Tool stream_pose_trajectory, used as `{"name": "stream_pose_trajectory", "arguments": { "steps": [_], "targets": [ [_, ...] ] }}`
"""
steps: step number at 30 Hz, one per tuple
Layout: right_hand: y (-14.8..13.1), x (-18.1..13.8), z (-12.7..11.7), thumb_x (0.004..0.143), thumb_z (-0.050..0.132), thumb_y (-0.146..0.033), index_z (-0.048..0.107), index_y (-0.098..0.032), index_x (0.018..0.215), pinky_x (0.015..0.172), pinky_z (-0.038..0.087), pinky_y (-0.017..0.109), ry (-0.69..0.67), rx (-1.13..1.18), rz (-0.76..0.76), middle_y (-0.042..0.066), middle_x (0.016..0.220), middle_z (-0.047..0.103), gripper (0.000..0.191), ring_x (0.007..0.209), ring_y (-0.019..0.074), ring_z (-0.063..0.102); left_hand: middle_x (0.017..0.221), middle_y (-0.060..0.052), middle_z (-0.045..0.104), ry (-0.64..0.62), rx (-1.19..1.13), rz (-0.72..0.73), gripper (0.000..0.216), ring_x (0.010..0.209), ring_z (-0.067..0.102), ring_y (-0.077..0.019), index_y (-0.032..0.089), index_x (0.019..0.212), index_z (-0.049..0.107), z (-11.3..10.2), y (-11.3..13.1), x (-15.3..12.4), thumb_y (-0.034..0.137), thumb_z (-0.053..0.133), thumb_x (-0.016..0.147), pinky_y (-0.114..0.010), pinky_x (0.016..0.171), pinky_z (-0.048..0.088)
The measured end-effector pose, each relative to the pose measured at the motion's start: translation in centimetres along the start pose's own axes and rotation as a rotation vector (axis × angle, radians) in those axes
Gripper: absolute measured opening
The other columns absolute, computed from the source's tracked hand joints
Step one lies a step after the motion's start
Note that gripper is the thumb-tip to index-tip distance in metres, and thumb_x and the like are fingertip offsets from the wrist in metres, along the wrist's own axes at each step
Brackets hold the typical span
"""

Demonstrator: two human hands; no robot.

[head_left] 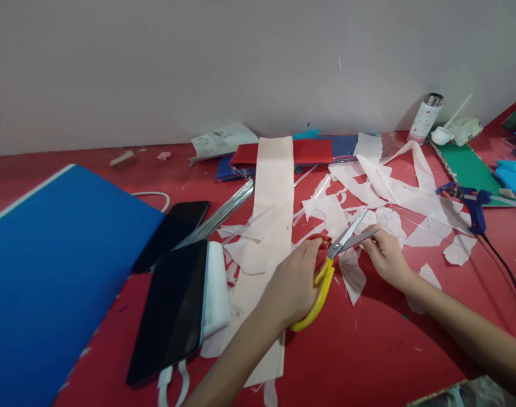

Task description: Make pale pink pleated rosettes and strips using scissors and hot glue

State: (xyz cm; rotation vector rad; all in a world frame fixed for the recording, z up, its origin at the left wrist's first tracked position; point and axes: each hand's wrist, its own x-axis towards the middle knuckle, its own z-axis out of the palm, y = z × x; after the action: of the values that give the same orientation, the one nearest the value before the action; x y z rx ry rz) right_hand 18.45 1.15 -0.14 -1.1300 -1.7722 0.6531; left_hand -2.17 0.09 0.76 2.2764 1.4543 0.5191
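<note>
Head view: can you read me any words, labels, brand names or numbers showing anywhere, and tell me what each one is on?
No text can be read.
Printed leaflet by the wall: print and diagrams, too small and blurred.
White bottle: small red pattern, no legible words.
Blue glue gun: no label visible.
Two dark phone screens: blank.
Scissors in the left hand: no marking visible.
</note>
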Motion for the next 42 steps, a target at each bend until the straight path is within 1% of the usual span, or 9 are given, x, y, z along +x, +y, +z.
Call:
{"name": "stream_pose_trajectory", "arguments": {
  "steps": [4, 9, 14, 18, 21, 25, 30, 36, 42],
  "targets": [
    [0.0, 0.6, 0.1, 0.090, 0.040, -0.029, 0.042, -0.022, 0.071, 0.056, 0.039, 0.024, 0.009, 0.066, 0.048, -0.003, 0.063, 0.050, 0.020, 0.056, 0.0116, 0.049, 0.114, -0.013, 0.061, -0.012, -0.066, -0.053, 0.046, 0.100, 0.062, -0.0245, 0.018, 0.119, 0.045, -0.1, 0.2, 0.5, 0.022, 0.050, 0.074, -0.035, 0.081, 0.051],
    [0.1, 0.7, 0.0, 0.090, 0.041, -0.029, 0.044, -0.022, 0.073, 0.057, 0.038, 0.025, -0.005, 0.099, 0.058, -0.003, 0.065, 0.049, 0.019, 0.057, 0.0112, 0.046, 0.085, -0.006, 0.067, -0.026, -0.036, -0.224, 0.027, 0.072, 0.065, -0.0231, 0.020, 0.100, 0.049, -0.6, 0.7, 0.9, 0.035, 0.047, 0.077, -0.030, 0.060, 0.048],
    [0.6, 0.5, -0.1, 0.090, 0.041, -0.030, 0.044, -0.021, 0.073, 0.057, 0.037, 0.025, 0.024, 0.092, 0.105, -0.003, 0.065, 0.048, 0.019, 0.058, 0.0112, 0.044, 0.080, -0.004, 0.066, 0.003, -0.015, -0.343, 0.026, 0.072, 0.064, -0.0223, 0.022, 0.094, 0.050, -0.8, 0.4, 1.1, 0.044, 0.046, 0.081, -0.028, 0.058, 0.044],
    [0.9, 0.4, -0.3, 0.091, 0.041, -0.031, 0.046, -0.022, 0.076, 0.059, 0.039, 0.025, 0.030, 0.026, 0.156, -0.002, 0.066, 0.050, 0.018, 0.061, 0.0122, 0.047, 0.084, -0.005, 0.066, 0.082, 0.107, -0.424, 0.035, 0.069, 0.063, -0.0225, 0.024, 0.098, 0.053, -0.8, -0.4, 1.2, 0.054, 0.042, 0.083, -0.028, 0.054, 0.042],
    [1.2, 0.6, -0.6, 0.091, 0.039, -0.025, 0.048, -0.022, 0.083, 0.064, 0.042, 0.027, -0.008, -0.046, 0.107, 0.000, 0.074, 0.054, 0.013, 0.067, 0.0138, 0.051, 0.092, -0.008, 0.065, 0.166, 0.240, -0.353, 0.039, 0.072, 0.062, -0.0239, 0.021, 0.099, 0.054, -0.7, -1.3, 1.2, 0.055, 0.041, 0.084, -0.030, 0.054, 0.042],
    [1.9, 0.8, -0.8, 0.090, 0.037, -0.016, 0.051, -0.020, 0.086, 0.071, 0.044, 0.030, -0.101, -0.213, -0.058, 0.005, 0.083, 0.056, 0.015, 0.076, 0.0162, 0.052, 0.094, -0.010, 0.061, 0.230, 0.385, -0.248, 0.038, 0.076, 0.061, -0.0243, 0.018, 0.100, 0.056, -0.1, -2.1, 1.2, 0.051, 0.043, 0.086, -0.031, 0.053, 0.042],
    [2.3, 1.0, -0.6, 0.083, 0.036, -0.002, 0.057, -0.017, 0.085, 0.067, 0.041, 0.030, -0.256, -0.516, -0.263, 0.008, 0.082, 0.055, 0.026, 0.075, 0.0185, 0.048, 0.094, -0.013, 0.060, 0.288, 0.521, -0.063, 0.029, 0.087, 0.055, -0.0275, 0.012, 0.103, 0.056, -0.2, -1.3, 1.0, 0.034, 0.048, 0.086, -0.037, 0.069, 0.046],
    [1.8, 1.0, -0.3, 0.082, 0.041, 0.000, 0.062, -0.016, 0.085, 0.069, 0.040, 0.029, -0.389, -0.666, -0.390, 0.007, 0.082, 0.055, 0.026, 0.076, 0.0187, 0.045, 0.098, -0.009, 0.061, 0.321, 0.384, 0.249, 0.018, 0.095, 0.054, -0.0228, 0.015, 0.099, 0.059, 0.6, 0.7, 0.4, 0.017, 0.045, 0.088, -0.037, 0.083, 0.044],
    [1.9, 1.0, -0.2, 0.084, 0.044, -0.004, 0.063, -0.017, 0.088, 0.071, 0.041, 0.028, -0.412, -0.685, -0.406, 0.007, 0.083, 0.054, 0.024, 0.077, 0.0183, 0.045, 0.092, -0.007, 0.063, 0.231, 0.305, 0.279, 0.017, 0.088, 0.056, -0.0215, 0.017, 0.088, 0.061, 2.7, 1.0, 0.3, 0.017, 0.044, 0.089, -0.037, 0.076, 0.044]
  ]
}}
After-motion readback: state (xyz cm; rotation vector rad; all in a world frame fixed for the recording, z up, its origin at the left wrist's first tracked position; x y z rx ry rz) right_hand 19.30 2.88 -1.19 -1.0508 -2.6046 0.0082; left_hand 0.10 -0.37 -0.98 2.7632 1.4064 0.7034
